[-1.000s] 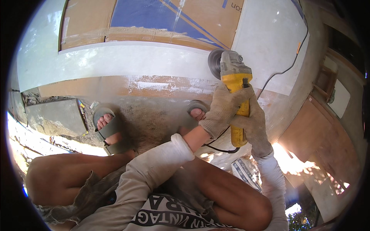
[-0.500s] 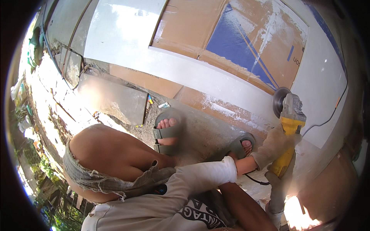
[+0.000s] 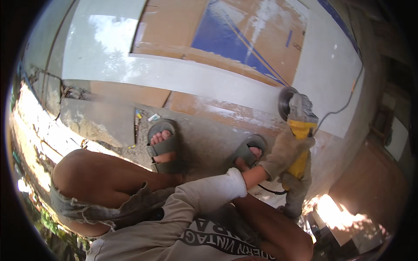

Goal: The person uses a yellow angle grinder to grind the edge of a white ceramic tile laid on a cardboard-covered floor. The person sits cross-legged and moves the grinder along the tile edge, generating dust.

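A yellow angle grinder (image 3: 301,130) with a grey head and a dark disc (image 3: 284,103) is held at the right, its disc beside the edge of a large pale slab (image 3: 204,80) on the ground. My gloved left hand (image 3: 283,153), reaching across on a white-sleeved arm, grips the yellow body. Lower down, my gloved right hand (image 3: 298,191) grips the grinder's rear end. A black cable (image 3: 344,106) runs from the tool up to the right.
I squat with both feet in grey sandals, the left foot (image 3: 163,145) and the right foot (image 3: 248,154), on dusty concrete. A grey slab piece (image 3: 98,122) lies at left. Cardboard (image 3: 174,30) and a blue sheet (image 3: 226,37) lie beyond. A sunlit patch (image 3: 335,215) is at lower right.
The view has swung left, so the grinder and both hands now sit further right in the picture. Both hands keep their hold on the grinder.
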### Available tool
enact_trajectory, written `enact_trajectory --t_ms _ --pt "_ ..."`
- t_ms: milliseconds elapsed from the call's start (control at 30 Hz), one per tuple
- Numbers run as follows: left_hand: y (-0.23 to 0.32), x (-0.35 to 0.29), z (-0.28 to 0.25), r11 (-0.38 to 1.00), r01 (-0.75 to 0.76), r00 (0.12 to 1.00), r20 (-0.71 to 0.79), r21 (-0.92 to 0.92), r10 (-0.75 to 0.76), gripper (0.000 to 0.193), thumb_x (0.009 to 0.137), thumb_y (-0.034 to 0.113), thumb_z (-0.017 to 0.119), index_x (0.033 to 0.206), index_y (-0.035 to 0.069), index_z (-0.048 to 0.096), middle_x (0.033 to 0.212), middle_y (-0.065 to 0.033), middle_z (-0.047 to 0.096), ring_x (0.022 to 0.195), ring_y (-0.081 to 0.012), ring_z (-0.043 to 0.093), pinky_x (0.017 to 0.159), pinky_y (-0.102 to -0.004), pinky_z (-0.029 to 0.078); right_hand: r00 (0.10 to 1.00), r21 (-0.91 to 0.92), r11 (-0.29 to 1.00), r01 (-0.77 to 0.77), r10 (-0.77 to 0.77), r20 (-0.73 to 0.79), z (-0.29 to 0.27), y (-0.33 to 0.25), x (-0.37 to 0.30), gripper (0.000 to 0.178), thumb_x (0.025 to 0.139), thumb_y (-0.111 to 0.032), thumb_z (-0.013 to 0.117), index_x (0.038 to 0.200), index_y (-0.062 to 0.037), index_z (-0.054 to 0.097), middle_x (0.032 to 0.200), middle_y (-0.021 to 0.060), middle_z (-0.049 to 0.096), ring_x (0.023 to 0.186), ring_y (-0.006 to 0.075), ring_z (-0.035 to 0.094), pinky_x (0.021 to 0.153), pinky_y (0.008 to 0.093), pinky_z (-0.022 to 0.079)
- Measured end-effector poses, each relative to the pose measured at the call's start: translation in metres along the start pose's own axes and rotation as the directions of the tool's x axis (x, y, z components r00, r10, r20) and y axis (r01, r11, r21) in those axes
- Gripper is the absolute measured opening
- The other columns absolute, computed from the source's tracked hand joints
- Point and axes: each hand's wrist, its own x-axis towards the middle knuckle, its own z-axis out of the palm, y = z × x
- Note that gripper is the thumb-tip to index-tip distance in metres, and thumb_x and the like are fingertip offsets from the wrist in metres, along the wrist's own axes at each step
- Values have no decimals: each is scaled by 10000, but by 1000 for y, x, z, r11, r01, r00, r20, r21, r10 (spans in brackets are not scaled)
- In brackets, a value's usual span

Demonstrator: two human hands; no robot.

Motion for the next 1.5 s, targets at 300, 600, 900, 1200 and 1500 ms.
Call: enact_trajectory --t_ms 300,600,900,1200,1500 --pt "-10 3 -2 983 185 982 -25 -18 -185 330 959 181 768 1240 36 675 1047 -25 702 916 -120 664 810 -311 560 994 65 992 -106 104 26 -13 16 6 984 784 152 654 1688 26 286 1322 97 655 954 119 655 737 236 540" --pt "-3 14 -4 992 122 987 -106 -7 -122 307 950 167 761 1215 37 677 1012 -16 695 893 -109 663 785 -303 558 987 90 985 -151 145 67 -15 19 20 995 802 145 704 1691 41 269 1313 98 656 953 119 655 745 241 551" --pt "0 25 -8 989 131 986 -100 -63 -137 299 937 180 773 1184 38 681 1000 -17 692 877 -102 645 780 -296 550 989 3 991 -132 132 69 -9 8 33 983 789 157 675 1688 12 305 1175 82 679 860 105 644 683 236 533" --pt "-2 30 -12 987 121 982 -130 -105 -134 319 943 184 772 1207 38 667 1019 -22 691 895 -113 653 789 -302 552 986 -15 988 -155 156 56 4 -5 38 973 779 140 660 1684 -12 336 1163 56 677 806 77 612 647 207 492" --pt "0 35 -21 987 140 985 -93 -77 -147 419 882 251 805 1200 27 651 1004 -93 741 900 -189 721 835 -356 591 989 -59 990 -125 129 73 5 -1 42 933 794 106 676 1668 8 364 1113 26 661 792 57 569 634 193 452"
